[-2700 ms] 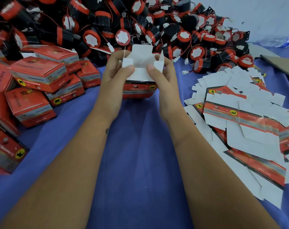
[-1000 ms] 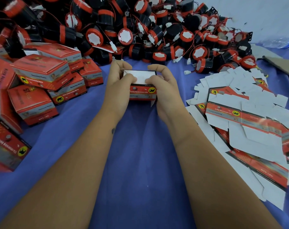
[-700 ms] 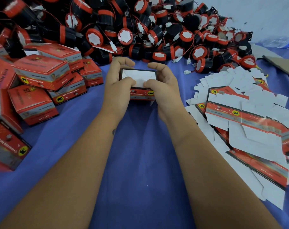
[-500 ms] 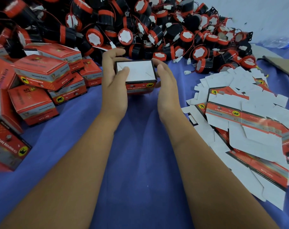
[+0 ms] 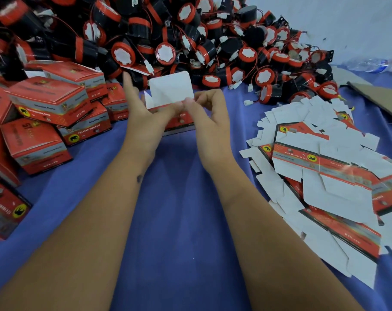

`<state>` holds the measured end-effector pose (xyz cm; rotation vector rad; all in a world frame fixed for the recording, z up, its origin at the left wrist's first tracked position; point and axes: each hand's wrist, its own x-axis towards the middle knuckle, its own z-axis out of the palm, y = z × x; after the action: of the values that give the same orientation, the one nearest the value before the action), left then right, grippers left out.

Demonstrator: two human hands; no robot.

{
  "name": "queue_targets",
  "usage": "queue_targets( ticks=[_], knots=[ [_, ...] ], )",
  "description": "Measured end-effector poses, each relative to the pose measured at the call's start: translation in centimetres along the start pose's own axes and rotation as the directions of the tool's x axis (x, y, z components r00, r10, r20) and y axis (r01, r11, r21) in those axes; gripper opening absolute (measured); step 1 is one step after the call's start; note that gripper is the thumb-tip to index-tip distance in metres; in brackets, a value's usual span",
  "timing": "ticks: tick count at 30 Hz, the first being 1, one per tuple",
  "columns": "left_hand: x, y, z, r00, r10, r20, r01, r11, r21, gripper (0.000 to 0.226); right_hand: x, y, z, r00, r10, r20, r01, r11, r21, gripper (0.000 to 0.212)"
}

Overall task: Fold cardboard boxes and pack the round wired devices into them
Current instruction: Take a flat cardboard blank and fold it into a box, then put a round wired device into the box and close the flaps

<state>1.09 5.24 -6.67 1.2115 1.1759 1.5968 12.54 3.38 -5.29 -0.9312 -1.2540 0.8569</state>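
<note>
A small red cardboard box point(image 5: 181, 122) sits between my hands at the middle of the blue cloth, its white flap point(image 5: 171, 89) standing up. My left hand point(image 5: 143, 108) holds the box's left side, thumb on the flap's base, fingers straight and pointing up. My right hand point(image 5: 207, 111) pinches the flap's lower right corner with curled fingers. A big heap of round black-and-red wired devices point(image 5: 168, 41) lies just behind the box.
Folded red boxes point(image 5: 49, 102) are stacked at the left. Flat unfolded box blanks point(image 5: 320, 171) spread over the right side. A brown cardboard sheet point(image 5: 378, 97) and a plastic bottle point(image 5: 374, 65) lie far right. The blue cloth point(image 5: 181, 209) covers the table.
The box was pressed shut on one end, then turned over. Now a white flap stands up from it and my right hand has moved from the box's side to pinch that flap.
</note>
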Motion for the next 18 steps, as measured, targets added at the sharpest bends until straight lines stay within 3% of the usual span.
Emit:
queue_targets(
  ticks=[3,4,6,8,10,12,14,16,18],
  knots=[
    [0.5,-0.1,-0.3,0.996,-0.082,0.043,0.091,0.959,-0.267,0.093,0.3,0.3,-0.4,0.998,0.015,-0.069,-0.021,0.996,-0.087,0.02],
    [0.6,-0.1,-0.4,0.991,-0.09,0.1,0.115,0.954,-0.276,0.085,0.4,0.3,-0.6,0.996,0.014,-0.086,-0.021,0.997,-0.081,0.024],
    [0.5,-0.6,-0.4,0.96,-0.013,0.279,0.055,0.988,-0.142,0.076,0.6,0.3,-0.9,0.993,0.03,-0.115,-0.039,0.996,-0.077,0.026],
    [0.2,-1.3,-0.2,0.948,-0.02,0.317,0.032,0.999,-0.031,0.099,0.7,0.3,-1.0,0.987,0.084,-0.135,-0.085,0.996,-0.001,0.023],
    [-0.1,-1.5,0.0,0.982,-0.097,0.165,0.108,0.992,-0.065,0.13,0.8,0.1,-0.9,0.982,0.157,-0.107,-0.141,0.98,0.142,0.024],
    [0.3,-1.7,0.0,0.989,-0.145,0.007,0.144,0.973,-0.179,0.131,1.2,-0.1,-0.9,0.971,0.218,-0.094,-0.197,0.96,0.197,0.026],
    [0.5,-1.8,-0.1,0.98,-0.169,-0.103,0.146,0.969,-0.201,0.112,1.9,-0.3,-1.0,0.952,0.275,-0.135,-0.247,0.949,0.195,0.028],
    [0.4,-2.1,0.4,0.967,-0.163,-0.193,0.145,0.984,-0.107,0.082,3.1,-0.5,-1.6,0.925,0.314,-0.216,-0.271,0.941,0.204,0.027],
    [0.5,-2.2,1.2,0.963,-0.147,-0.224,0.149,0.989,-0.007,0.066,5.0,-1.1,-2.9,0.888,0.34,-0.31,-0.283,0.935,0.216,0.024]
  ],
)
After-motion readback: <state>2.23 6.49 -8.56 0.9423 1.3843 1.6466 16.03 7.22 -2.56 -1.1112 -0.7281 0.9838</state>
